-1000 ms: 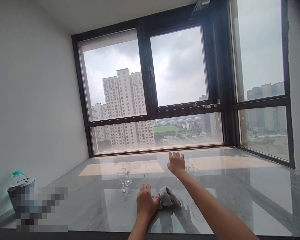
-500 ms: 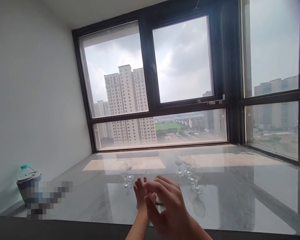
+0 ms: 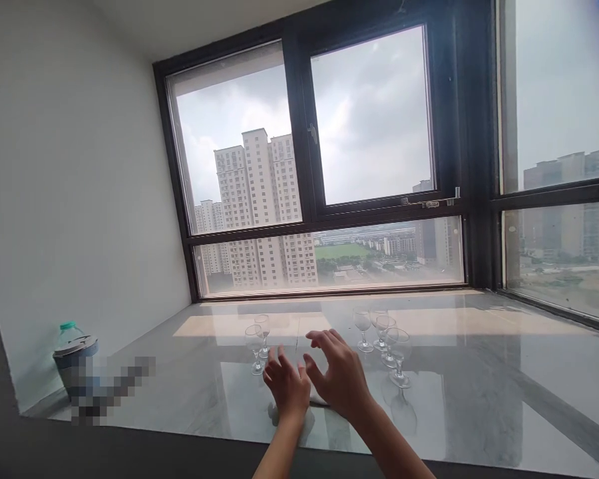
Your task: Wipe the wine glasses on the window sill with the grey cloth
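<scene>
My left hand [image 3: 285, 386] is over the sill with its fingers spread, close to two clear stemmed glasses, the nearer glass [image 3: 254, 340] and the farther glass [image 3: 262, 326]. Beside it my right hand [image 3: 342, 372] arches with fingers curved and thumb apart. Neither hand visibly holds anything. Below and between them shows part of a pale, round-edged thing [image 3: 319, 397], mostly hidden by the hands; its kind I cannot make out. To the right of my right hand several stemmed glasses stand upright in a cluster, the nearest glass [image 3: 400, 346] toward me.
The glossy grey marble sill [image 3: 180, 392] runs up to a dark-framed window [image 3: 309, 226]. At the far left stand a lidded paper cup [image 3: 77, 352] and a bottle with a green cap [image 3: 68, 326]. A blurred patch [image 3: 112, 392] covers something beside them.
My hands have drawn apart; the right hand has moved up and right, uncovering the left hand. The view has shifted slightly. The glasses stay where they stood.
</scene>
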Demonstrator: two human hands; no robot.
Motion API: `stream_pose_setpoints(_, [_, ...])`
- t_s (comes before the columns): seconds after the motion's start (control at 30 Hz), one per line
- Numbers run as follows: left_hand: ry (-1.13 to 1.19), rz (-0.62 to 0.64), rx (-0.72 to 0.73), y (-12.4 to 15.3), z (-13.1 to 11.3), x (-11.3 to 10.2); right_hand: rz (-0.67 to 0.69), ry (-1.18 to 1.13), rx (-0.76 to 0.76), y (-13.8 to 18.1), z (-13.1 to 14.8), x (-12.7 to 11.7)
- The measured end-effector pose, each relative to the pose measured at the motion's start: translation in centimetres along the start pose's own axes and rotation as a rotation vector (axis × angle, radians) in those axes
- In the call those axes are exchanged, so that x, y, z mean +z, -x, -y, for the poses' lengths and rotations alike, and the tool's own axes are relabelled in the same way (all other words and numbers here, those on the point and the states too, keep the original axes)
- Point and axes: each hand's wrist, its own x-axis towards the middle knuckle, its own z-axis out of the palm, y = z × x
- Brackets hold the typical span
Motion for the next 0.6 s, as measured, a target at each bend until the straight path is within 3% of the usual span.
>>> stream_pose_setpoints(0.1, [-0.010, -0.103, -0.180, -0.5, 0.0, -0.1, 0.344, 0.188, 0.273, 2.3, -7.1, 2.5])
stream_pose_setpoints(0.17, [0.010, -0.136, -0.346, -1.1, 0.5, 0.0, 0.477, 0.178, 0.355, 4.2, -10.7, 3.7])
stream_pose_setpoints(0.3, [0.077, -0.120, -0.469, -2.1, 1.5, 0.2, 0.408, 0.113, 0.367, 6.7, -13.7, 5.2])
stream_pose_setpoints(0.5, [0.223, -0.077, -0.481, -2.5, 2.8, 0.1, 0.325, 0.114, 0.427, 6.7, -13.9, 5.8])
stream_pose_setpoints(0.6, [0.284, -0.132, -0.590, -3.7, 4.8, 0.5, 0.291, 0.128, 0.456, 6.6, -14.2, 5.9])
